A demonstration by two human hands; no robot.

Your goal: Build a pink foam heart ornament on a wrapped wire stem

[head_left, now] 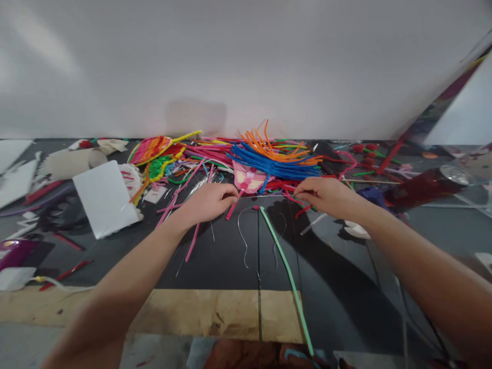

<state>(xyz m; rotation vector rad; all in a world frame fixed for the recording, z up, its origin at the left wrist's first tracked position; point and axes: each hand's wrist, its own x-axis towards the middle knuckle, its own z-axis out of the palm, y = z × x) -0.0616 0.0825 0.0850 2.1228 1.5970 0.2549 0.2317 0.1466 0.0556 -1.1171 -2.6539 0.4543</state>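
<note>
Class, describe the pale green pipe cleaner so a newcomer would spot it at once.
On the black tabletop, look between the left hand and the right hand. Nearer the wearer, the pale green pipe cleaner slants across a bent wire outline. Its pale mint colour sets it apart from the brighter pipe cleaners heaped behind.

Dim light, soft blurry edges
</note>
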